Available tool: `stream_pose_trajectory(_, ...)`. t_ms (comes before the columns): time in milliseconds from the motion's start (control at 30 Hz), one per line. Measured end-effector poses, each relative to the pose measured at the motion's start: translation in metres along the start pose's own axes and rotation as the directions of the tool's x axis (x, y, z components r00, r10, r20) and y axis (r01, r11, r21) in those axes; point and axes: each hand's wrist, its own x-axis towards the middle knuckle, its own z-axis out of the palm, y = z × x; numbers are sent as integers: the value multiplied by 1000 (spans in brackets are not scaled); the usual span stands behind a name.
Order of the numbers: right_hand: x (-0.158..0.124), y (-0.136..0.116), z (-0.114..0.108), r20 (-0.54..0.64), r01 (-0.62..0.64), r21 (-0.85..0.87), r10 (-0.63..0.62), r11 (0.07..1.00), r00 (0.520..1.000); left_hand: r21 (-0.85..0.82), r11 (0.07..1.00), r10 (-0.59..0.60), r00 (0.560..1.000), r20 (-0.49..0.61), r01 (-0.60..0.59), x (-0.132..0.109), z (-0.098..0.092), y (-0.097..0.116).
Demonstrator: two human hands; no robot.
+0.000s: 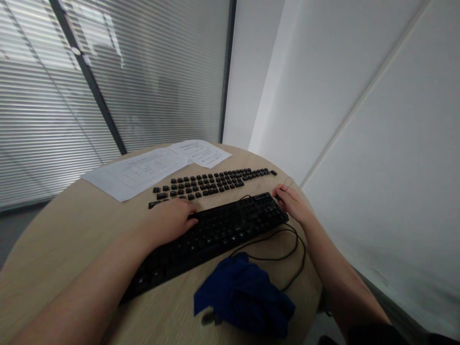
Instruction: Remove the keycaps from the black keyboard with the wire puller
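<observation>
A black keyboard lies slantwise across the round table, many of its keys in place. My left hand is on its far edge towards the left, thumb on top and fingers bent past the edge; the fingertips are partly hidden. Beyond the keyboard's right end, my right hand is closed in a pinch around a small dark handle with thin wire loops, which looks like a wire keycap puller. Loose black keycaps stand in rows behind the keyboard, a few of them close to my left fingers.
A crumpled blue cloth lies near the front edge, with a small dark brush-like thing beside it. The keyboard's black cable loops at the right. Printed sheets lie at the back left. A white wall borders the table's right side.
</observation>
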Motion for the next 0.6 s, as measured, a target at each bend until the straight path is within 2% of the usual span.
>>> stream_pose_trajectory(200, 3, 14, 6, 7, 14, -109, -14, 994, 1000, 12, 1000, -12, 999, 39, 12, 0, -2, 9)
stream_pose_trajectory(433, 1, 7, 9, 13, 8, -145, -6, 989, 1000, -60, 998, 7, 1000, 27, -5, 1, 4, 7)
stream_pose_trajectory(600, 2, 4, 10, 27, -4, -130, 8, 992, 1000, -40, 999, 7, 998, 56, -4, 2, 3, 8)
